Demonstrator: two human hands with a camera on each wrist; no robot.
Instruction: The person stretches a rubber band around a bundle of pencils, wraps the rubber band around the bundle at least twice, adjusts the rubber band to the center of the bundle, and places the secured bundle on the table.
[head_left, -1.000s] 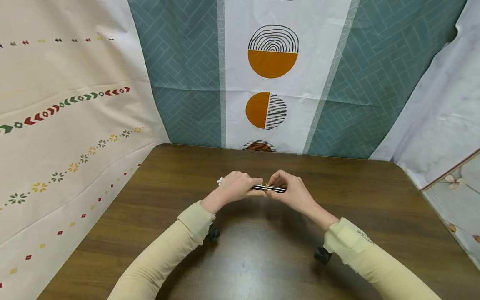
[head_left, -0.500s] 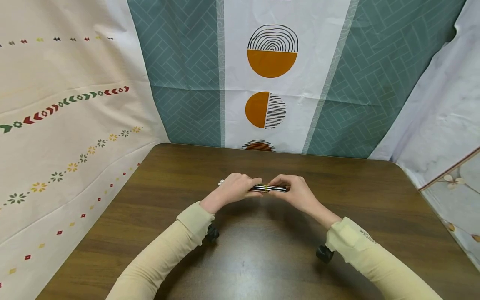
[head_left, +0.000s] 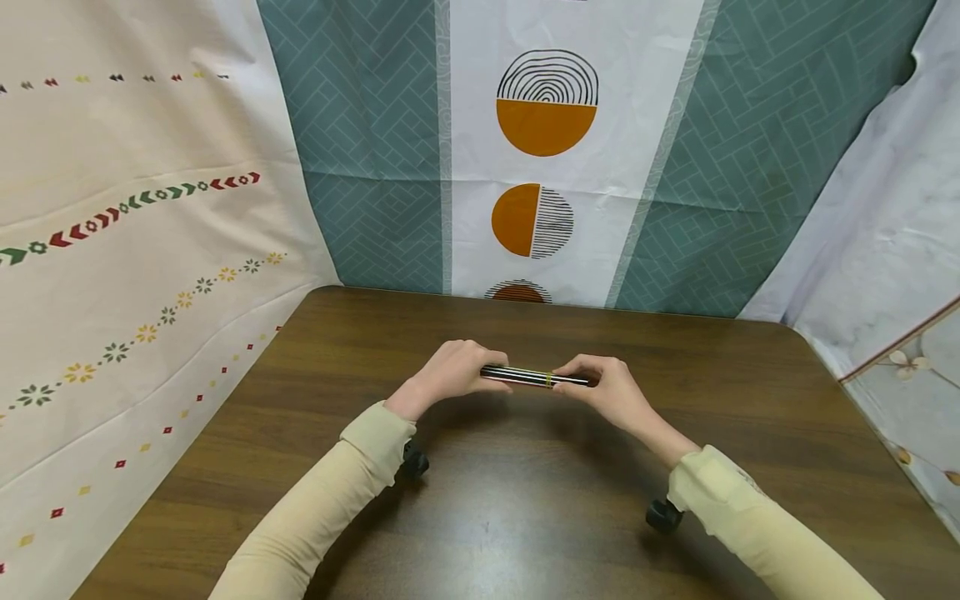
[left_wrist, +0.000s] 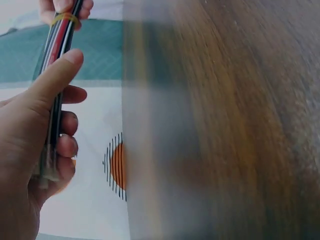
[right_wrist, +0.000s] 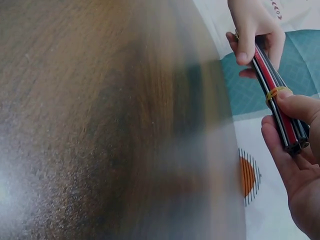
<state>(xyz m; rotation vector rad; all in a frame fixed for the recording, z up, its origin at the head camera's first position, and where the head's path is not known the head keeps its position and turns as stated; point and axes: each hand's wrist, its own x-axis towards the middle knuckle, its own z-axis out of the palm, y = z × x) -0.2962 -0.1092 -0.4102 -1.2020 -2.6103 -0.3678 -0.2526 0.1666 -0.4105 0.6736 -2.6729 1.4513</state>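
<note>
A bundle of slim, pencil-like sticks (head_left: 522, 377) in black, white and red is held level above the table. A yellow rubber band (right_wrist: 275, 93) wraps it near its right end. My left hand (head_left: 453, 371) grips the left part, with its fingers curled round it in the left wrist view. My right hand (head_left: 611, 390) pinches the right end beside the band. In the right wrist view its thumb (right_wrist: 295, 105) touches the band, and the dark stick ends (right_wrist: 296, 147) show. The far left ends lie hidden in the left hand in the head view.
The brown wooden table (head_left: 487, 500) spreads below both hands. Patterned cloth (head_left: 375, 167) hangs behind it, with a cream cloth (head_left: 150, 292) at the left and a pale one (head_left: 885, 250) at the right. Dark wrist devices (head_left: 663, 517) hang under the sleeves.
My left hand has slid left along the bundle, hiding its white ends and baring more of its middle. The right hand has shifted slightly right with the banded end.
</note>
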